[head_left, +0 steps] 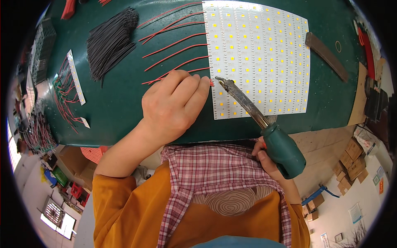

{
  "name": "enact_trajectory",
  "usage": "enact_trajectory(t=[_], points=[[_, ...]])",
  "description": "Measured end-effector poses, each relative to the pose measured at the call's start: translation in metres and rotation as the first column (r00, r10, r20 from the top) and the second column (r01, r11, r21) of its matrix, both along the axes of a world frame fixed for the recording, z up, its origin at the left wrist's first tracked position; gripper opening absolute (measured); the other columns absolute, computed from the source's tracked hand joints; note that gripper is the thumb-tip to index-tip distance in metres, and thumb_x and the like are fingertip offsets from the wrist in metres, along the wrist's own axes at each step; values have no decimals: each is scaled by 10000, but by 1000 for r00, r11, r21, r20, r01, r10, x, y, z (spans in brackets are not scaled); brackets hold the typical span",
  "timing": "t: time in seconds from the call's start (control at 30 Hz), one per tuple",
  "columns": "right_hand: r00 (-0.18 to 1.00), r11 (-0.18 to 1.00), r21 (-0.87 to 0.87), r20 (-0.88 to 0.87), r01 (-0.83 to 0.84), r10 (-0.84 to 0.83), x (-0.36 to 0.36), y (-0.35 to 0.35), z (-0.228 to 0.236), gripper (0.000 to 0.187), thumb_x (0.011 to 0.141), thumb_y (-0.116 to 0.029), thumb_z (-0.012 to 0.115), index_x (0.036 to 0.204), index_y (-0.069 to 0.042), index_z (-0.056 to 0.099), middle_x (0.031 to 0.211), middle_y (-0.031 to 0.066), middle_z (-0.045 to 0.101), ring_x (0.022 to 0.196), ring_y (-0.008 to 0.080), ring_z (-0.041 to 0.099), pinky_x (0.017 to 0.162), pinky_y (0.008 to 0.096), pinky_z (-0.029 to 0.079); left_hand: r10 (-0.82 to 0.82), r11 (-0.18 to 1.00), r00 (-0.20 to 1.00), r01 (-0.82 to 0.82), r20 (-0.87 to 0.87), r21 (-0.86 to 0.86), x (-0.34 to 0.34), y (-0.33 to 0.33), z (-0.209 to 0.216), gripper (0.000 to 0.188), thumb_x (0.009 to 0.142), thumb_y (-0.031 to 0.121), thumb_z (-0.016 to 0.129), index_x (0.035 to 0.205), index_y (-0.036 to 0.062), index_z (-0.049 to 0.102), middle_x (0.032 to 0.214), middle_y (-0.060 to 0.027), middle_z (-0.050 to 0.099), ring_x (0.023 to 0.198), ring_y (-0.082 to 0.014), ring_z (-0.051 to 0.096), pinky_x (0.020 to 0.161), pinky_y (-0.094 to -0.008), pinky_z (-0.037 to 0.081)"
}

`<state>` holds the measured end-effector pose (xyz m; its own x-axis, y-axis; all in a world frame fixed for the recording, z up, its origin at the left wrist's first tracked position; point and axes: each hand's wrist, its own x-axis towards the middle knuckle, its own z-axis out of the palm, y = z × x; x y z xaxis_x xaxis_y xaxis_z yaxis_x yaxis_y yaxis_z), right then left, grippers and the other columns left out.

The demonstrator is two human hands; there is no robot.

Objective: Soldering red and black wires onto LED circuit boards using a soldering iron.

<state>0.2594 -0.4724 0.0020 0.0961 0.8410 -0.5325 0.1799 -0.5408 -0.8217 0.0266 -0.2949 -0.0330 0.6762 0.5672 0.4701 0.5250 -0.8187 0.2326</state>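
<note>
Green tabletop lay under a white LED board, red wires meeting its left edge. The left hand was pinched closed on red wire ends at that edge. The right hand gripped a soldering iron, its tip just beside them. Good work probably called for still wires and brief, exact tip contact.

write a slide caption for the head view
Left hand pinching red wire beside a white light board, right hand holding a green-handled soldering iron.
</note>
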Motion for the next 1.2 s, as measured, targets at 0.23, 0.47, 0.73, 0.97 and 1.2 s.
enact_trajectory(t=[0.23, 0.47, 0.73, 0.97, 1.2], points=[[936, 944, 140, 235, -299, 262, 6, 3, -2, 102, 810, -120, 688, 911, -107, 683, 797, 24, 698, 758, 225, 658, 724, 363, 512, 6, 997, 986, 7, 167, -74, -7, 6, 1, 256, 664, 28, 708, 919, 19, 691, 830, -46, 614, 757, -210, 627, 558, -291, 498], [963, 951, 153, 26, -269, 268, 14, -14, -6, 415, 972, -242, 617, 1355, -110, 527, 809, 50, 648, 777, 152, 600, 812, 330, 476, 3, 993, 992, 11, 123, -114, -8, -13, -1, 231, 657, 25, 713, 888, 19, 695, 782, -53, 605, 711, -202, 621, 540, -295, 480], [986, 987, -3, -45, -159, 158, 7, -16, -2, 328, 964, -213, 628, 1253, -77, 557, 808, 47, 649, 801, 146, 610, 841, 334, 482, 10, 993, 997, -1, 76, -116, -7, -15, 1, 265, 656, -31, 743, 912, 33, 711, 785, -46, 637, 730, -210, 635, 563, -292, 500], [933, 933, 96, 130, -348, 335, 13, -19, -10, 277, 956, -197, 639, 1193, -69, 573, 823, 59, 652, 800, 158, 619, 814, 334, 497, 6, 995, 999, -1, 53, -100, -7, -15, 2, 250, 668, -14, 740, 912, 37, 718, 784, -37, 641, 734, -200, 637, 558, -282, 501], [987, 986, 44, 30, -160, 159, 5, -13, -5, 213, 943, -194, 643, 1103, -58, 606, 815, 57, 646, 793, 158, 616, 796, 329, 501, 8, 998, 1000, -6, 20, -69, -4, -16, 5, 267, 660, 0, 722, 924, 38, 717, 800, -29, 639, 734, -193, 633, 546, -276, 490]])
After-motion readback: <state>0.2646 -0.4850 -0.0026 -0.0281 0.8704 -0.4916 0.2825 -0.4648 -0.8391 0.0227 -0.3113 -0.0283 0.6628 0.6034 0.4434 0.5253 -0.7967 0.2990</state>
